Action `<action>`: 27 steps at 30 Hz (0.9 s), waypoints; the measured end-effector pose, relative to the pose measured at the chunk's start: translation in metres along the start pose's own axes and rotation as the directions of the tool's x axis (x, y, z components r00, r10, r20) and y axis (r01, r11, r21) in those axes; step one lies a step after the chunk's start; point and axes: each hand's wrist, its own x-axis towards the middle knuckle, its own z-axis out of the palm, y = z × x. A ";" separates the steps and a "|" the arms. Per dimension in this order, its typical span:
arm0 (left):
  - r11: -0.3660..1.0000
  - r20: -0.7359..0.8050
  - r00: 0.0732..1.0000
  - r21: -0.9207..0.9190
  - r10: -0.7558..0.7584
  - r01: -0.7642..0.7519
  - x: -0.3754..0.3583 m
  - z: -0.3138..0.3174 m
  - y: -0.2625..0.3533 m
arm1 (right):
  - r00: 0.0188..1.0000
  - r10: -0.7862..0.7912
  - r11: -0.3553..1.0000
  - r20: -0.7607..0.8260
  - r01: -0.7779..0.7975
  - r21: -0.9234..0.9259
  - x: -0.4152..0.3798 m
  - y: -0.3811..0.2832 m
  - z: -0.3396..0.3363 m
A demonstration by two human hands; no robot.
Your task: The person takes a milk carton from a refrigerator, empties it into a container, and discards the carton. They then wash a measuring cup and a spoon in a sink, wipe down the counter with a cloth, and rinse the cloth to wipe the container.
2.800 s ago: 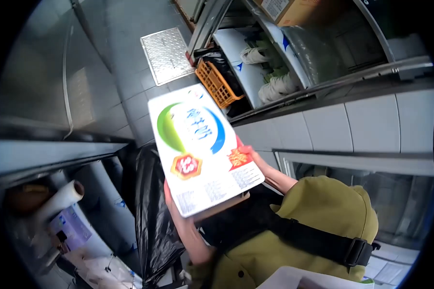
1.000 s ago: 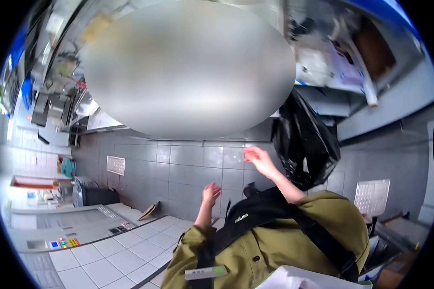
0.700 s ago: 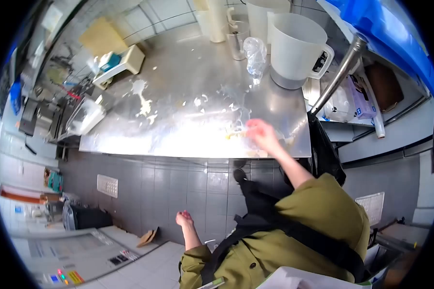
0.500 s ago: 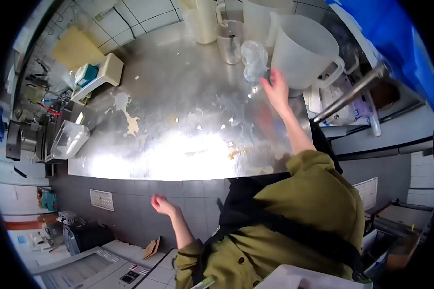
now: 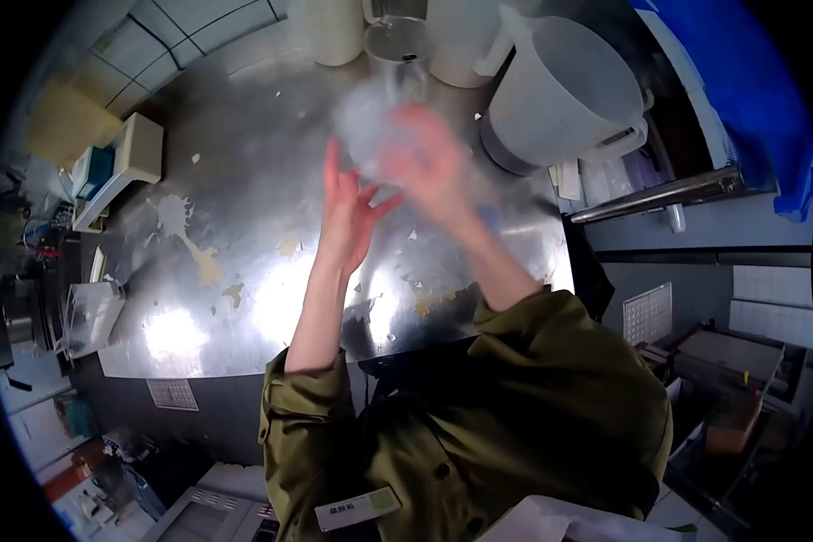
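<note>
My right hand (image 5: 427,167), smeared by motion, is closed on a crumpled piece of clear plastic (image 5: 359,116), held over the steel table. Just below and left of it, my left hand (image 5: 348,217) is raised with its fingers apart and nothing in its grasp. Its fingertips are right by the plastic's lower edge. Behind the plastic stands a clear measuring jug (image 5: 397,41). A large translucent pitcher (image 5: 565,95) is to the right of my right hand.
Pale spills (image 5: 188,237) and small white scraps lie on the steel table (image 5: 253,144). More tall pitchers (image 5: 461,45) line the back. At left are a cream stand (image 5: 135,154) and a clear bin (image 5: 90,316). A metal rail (image 5: 659,194) runs along the right.
My right hand has taken the clear plastic from beside the pitchers and moved it left and nearer. My left hand has risen from below the table edge to meet it.
</note>
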 end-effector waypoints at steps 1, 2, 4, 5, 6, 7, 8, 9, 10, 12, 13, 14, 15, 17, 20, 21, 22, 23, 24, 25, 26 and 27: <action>0.986 0.018 0.997 -0.148 -0.074 0.076 0.003 0.002 0.000 | 0.954 -0.065 0.998 0.294 0.066 0.005 -0.012 -0.004 0.012; 0.996 -0.083 0.995 -0.070 -0.052 0.046 0.005 -0.007 0.002 | 0.957 -0.035 0.997 0.288 0.016 0.069 -0.019 -0.005 0.008; 1.000 -0.307 0.952 0.014 0.002 0.002 0.004 -0.053 0.011 | 0.957 0.019 0.975 0.291 -0.081 0.205 -0.031 0.001 -0.014; 0.997 -0.387 0.919 0.038 0.072 -0.062 0.007 -0.105 0.007 | 0.950 0.295 0.932 0.101 -0.309 0.188 -0.036 0.014 -0.025; 0.987 -0.354 0.925 0.127 0.137 -0.098 0.001 -0.144 0.019 | 0.832 0.548 0.826 -0.089 -0.521 0.213 -0.046 0.033 -0.036; 0.962 -0.345 0.907 0.211 0.240 -0.174 -0.007 -0.179 0.029 | 0.831 0.491 0.855 -0.262 -0.517 -0.036 -0.057 0.069 -0.042; 0.953 -0.496 0.823 0.251 0.276 -0.169 -0.025 -0.194 0.044 | 0.830 0.382 0.813 -0.406 -0.511 -0.279 -0.065 0.108 -0.043; 0.943 -0.626 0.713 0.290 0.315 -0.163 -0.043 -0.205 0.061 | 0.834 0.307 0.778 -0.459 -0.497 -0.385 -0.068 0.134 -0.042; 0.918 -0.640 0.677 0.373 0.362 -0.139 -0.060 -0.225 0.079 | 0.837 0.224 0.732 -0.499 -0.482 -0.482 -0.067 0.156 -0.038; 0.880 -0.609 0.663 0.444 0.435 -0.169 -0.107 -0.286 0.108 | 0.831 0.215 0.709 -0.513 -0.494 -0.503 -0.056 0.168 -0.032; 0.891 -0.670 0.608 0.428 0.426 -0.153 -0.132 -0.316 0.121 | 0.819 0.295 0.731 -0.493 -0.525 -0.436 -0.053 0.166 -0.031; 0.863 -0.700 0.528 0.483 0.480 -0.145 -0.158 -0.331 0.133 | 0.806 0.366 0.746 -0.465 -0.553 -0.371 -0.049 0.160 -0.028; 0.849 -0.708 0.495 0.512 0.504 -0.131 -0.181 -0.344 0.143 | 0.835 0.329 0.761 -0.441 -0.511 -0.400 -0.045 0.145 -0.023; 0.769 -0.686 0.368 0.618 0.628 -0.161 -0.227 -0.383 0.152 | 0.912 0.304 0.780 -0.277 -0.405 -0.477 -0.032 0.118 -0.009; 0.777 -0.737 0.263 0.542 0.623 -0.321 -0.283 -0.409 0.169 | 0.970 0.046 0.778 -0.238 -0.185 -0.600 0.002 0.099 0.010; 0.773 -0.764 0.199 0.531 0.614 -0.346 -0.299 -0.419 0.171 | 0.966 -0.072 0.749 -0.248 -0.112 -0.653 0.012 0.100 0.007; 0.766 -0.791 0.125 0.521 0.599 -0.377 -0.317 -0.432 0.172 | 0.985 -0.013 0.785 -0.172 -0.097 -0.611 0.027 0.115 0.002; 0.760 -0.786 0.092 0.550 0.611 -0.346 -0.332 -0.454 0.170 | 0.996 0.035 0.823 -0.078 -0.073 -0.563 0.042 0.132 -0.002; 0.749 -0.782 0.033 0.583 0.623 -0.314 -0.353 -0.477 0.163 | 0.997 0.077 0.864 -0.025 -0.080 -0.497 0.055 0.146 -0.003; 0.730 -0.770 -0.059 0.624 0.636 -0.277 -0.389 -0.488 0.153 | 0.982 0.159 0.919 0.106 -0.108 -0.378 0.068 0.147 -0.003; 0.798 -0.809 -0.271 0.575 0.522 -0.181 -0.393 -0.470 0.156 | 0.987 0.149 0.964 0.067 -0.130 -0.231 0.073 0.161 0.004; 0.775 -0.759 -0.285 0.627 0.586 -0.079 -0.428 -0.503 0.143 | 0.979 0.192 0.980 0.063 -0.195 0.044 0.072 0.158 0.016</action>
